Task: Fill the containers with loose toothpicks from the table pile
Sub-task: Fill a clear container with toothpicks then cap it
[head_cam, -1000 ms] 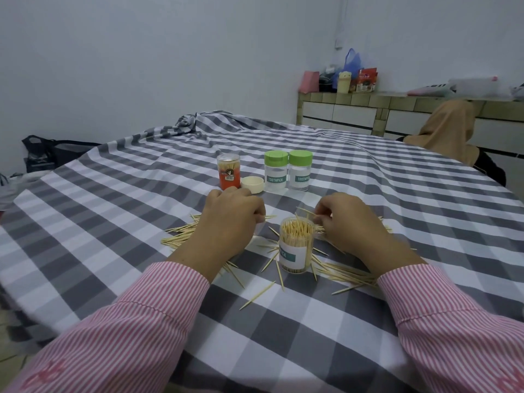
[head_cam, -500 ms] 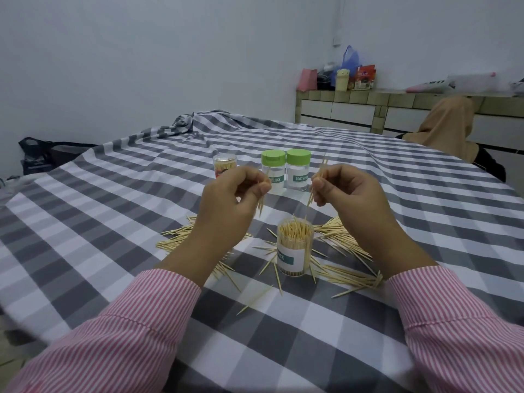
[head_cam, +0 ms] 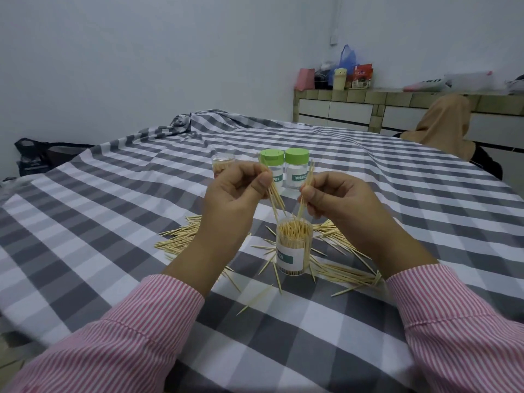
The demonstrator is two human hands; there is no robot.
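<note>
Holding: both hands raised above the open container (head_cam: 294, 252), each pinching toothpicks.
Open container: upright on the checked cloth (head_cam: 113, 222), packed with toothpicks, just below both grips.
Loose pile (head_cam: 344, 272): scattered around the container's base, beneath the hands.
Left hand (head_cam: 235, 202): pinches a small bundle (head_cam: 275, 197), tips slanting down toward the container.
Right hand (head_cam: 337, 198): pinches a few toothpicks (head_cam: 307, 184), near upright.
Beyond the grips: two green-lidded jars (head_cam: 296, 171), one clear-lidded jar (head_cam: 223, 164).

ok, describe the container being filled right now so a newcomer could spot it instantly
On the grey-and-white checked tablecloth, look between the two raised hands, in the scattered loose toothpicks. The open container stands upright there, clear, with a white and teal label, packed with toothpicks. Unlike the two green-lidded jars farther back, it has no lid, and it sits nearest the person.
</note>
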